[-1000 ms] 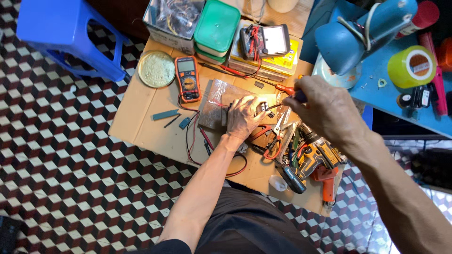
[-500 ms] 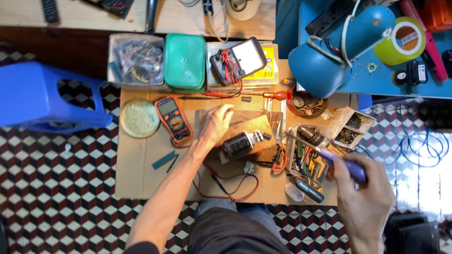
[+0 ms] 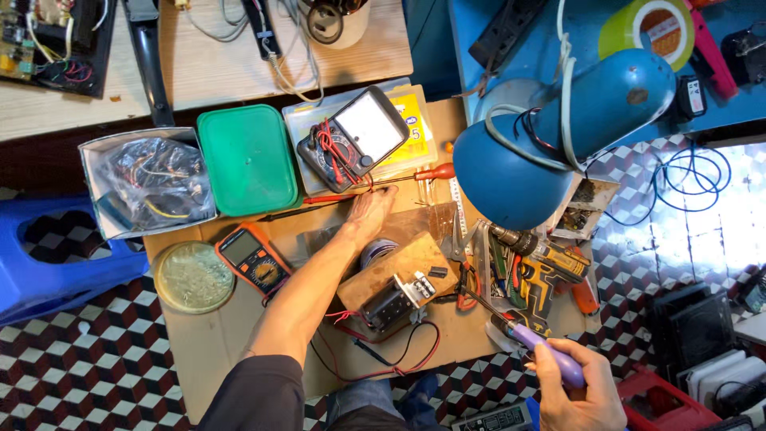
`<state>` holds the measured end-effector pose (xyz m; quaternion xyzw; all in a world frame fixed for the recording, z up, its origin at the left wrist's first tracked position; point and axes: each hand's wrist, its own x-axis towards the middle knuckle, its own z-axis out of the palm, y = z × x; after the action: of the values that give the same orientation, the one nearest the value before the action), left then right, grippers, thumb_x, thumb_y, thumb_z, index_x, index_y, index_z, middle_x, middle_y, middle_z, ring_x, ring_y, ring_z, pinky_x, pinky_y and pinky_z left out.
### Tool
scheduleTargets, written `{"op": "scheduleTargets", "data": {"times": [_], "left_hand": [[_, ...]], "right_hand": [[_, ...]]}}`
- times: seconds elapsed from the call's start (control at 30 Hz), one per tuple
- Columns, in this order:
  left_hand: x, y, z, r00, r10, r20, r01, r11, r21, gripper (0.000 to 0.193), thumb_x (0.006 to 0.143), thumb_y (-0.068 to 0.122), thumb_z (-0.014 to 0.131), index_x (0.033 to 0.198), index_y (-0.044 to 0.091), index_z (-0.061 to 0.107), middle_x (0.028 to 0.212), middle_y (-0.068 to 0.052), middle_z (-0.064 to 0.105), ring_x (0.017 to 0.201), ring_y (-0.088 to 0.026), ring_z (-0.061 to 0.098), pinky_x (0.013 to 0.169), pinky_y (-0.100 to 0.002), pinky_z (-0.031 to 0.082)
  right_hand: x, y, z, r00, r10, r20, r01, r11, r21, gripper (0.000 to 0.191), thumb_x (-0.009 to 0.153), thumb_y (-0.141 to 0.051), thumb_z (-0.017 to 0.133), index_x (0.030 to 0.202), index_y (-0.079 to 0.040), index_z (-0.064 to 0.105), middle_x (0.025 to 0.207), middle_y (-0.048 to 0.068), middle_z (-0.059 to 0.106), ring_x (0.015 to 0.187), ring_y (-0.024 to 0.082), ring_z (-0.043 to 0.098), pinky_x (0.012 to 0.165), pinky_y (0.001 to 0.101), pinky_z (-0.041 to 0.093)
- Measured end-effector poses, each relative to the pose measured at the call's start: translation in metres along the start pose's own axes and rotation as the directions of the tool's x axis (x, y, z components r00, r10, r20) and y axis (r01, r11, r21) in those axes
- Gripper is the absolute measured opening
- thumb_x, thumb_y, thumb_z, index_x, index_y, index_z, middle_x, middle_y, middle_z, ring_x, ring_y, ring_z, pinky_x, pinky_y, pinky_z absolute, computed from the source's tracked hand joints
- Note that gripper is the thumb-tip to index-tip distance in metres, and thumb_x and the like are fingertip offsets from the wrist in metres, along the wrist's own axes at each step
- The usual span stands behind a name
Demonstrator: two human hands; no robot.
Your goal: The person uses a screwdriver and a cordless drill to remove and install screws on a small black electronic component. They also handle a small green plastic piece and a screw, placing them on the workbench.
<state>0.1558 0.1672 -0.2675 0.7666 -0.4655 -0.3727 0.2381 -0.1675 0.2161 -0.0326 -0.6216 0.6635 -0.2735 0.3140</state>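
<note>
Fingers of the right hand [image 3: 576,391] were curled tight around a purple-handled soldering iron [image 3: 536,345], its dark tip angled up and left, close to the brown circuit board [image 3: 399,275] without touching it. Left-hand fingers [image 3: 369,214] lay spread and flat, pressing on the table's cardboard top [image 3: 199,351] just above the board, gripping nothing. On the board's near edge sat a small metal-cased component [image 3: 392,302], with red and black wires [image 3: 375,363] looping out below it. It looked like the approach stage of soldering, iron lifted but not applied; the next move would call for a steadied board and a careful aim at one joint. Further out, an orange multimeter [image 3: 252,258] and a round dish [image 3: 194,277] lay left of the forearm, a yellow drill [image 3: 542,275] right of the board, under the blue lamp [image 3: 558,136].
</note>
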Motion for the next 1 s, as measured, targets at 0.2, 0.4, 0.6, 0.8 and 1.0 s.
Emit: {"op": "scheduleTargets", "data": {"times": [0.2,0.4,0.6,0.8,1.0], "left_hand": [[0.020,0.003,0.012,0.960,0.249,-0.130,-0.209,0.943,0.258,0.028,0.088,0.003,0.054,0.116,0.006,0.059,0.089,-0.024,0.071,0.087,-0.044,0.071,0.075,-0.055,0.055],[0.018,0.011,0.017,0.967,0.211,-0.145,-0.167,0.948,0.271,0.014,0.092,0.007,0.059,0.105,0.007,0.063,0.083,-0.021,0.072,0.081,-0.042,0.071,0.071,-0.055,0.054],[-0.017,0.024,0.031,0.958,0.185,-0.219,-0.219,0.966,-0.140,0.014,0.087,0.015,0.069,0.099,0.007,0.069,0.082,-0.017,0.075,0.074,-0.036,0.074,0.067,-0.046,0.058],[-0.103,0.039,-0.008,0.928,-0.006,-0.371,-0.224,0.789,-0.572,0.017,0.090,0.015,0.072,0.101,0.003,0.067,0.091,-0.007,0.077,0.085,-0.016,0.077,0.073,-0.029,0.061],[-0.232,0.070,-0.053,0.963,-0.185,-0.194,-0.114,0.373,-0.921,0.025,0.098,0.015,0.069,0.118,0.001,0.071,0.100,-0.005,0.074,0.089,-0.011,0.073,0.084,-0.024,0.060]], "right_hand": [[0.015,0.017,-0.005,0.995,0.002,0.095,0.010,0.992,-0.127,0.023,0.089,-0.006,0.075,0.107,0.004,0.065,0.092,0.017,0.073,0.077,0.017,0.075,0.069,0.0284,0.061],[0.009,0.013,-0.009,1.000,0.022,0.014,-0.020,0.990,-0.142,0.019,0.092,-0.003,0.074,0.107,0.006,0.066,0.099,0.019,0.072,0.081,0.020,0.075,0.074,0.0296,0.061],[-0.010,0.037,-0.046,0.992,-0.108,-0.068,0.114,0.989,0.099,0.018,0.104,0.003,0.073,0.117,0.009,0.061,0.105,0.021,0.069,0.084,0.019,0.071,0.081,0.0263,0.059],[0.019,0.058,-0.104,0.987,0.001,-0.164,0.096,0.808,0.581,0.016,0.107,0.003,0.068,0.119,0.006,0.057,0.105,0.023,0.070,0.081,0.021,0.070,0.075,0.0290,0.058],[0.034,0.025,-0.137,0.996,-0.032,0.078,-0.043,0.600,0.799,0.011,0.110,-0.007,0.062,0.118,0.001,0.058,0.099,0.024,0.069,0.072,0.023,0.068,0.063,0.0319,0.055]]}}
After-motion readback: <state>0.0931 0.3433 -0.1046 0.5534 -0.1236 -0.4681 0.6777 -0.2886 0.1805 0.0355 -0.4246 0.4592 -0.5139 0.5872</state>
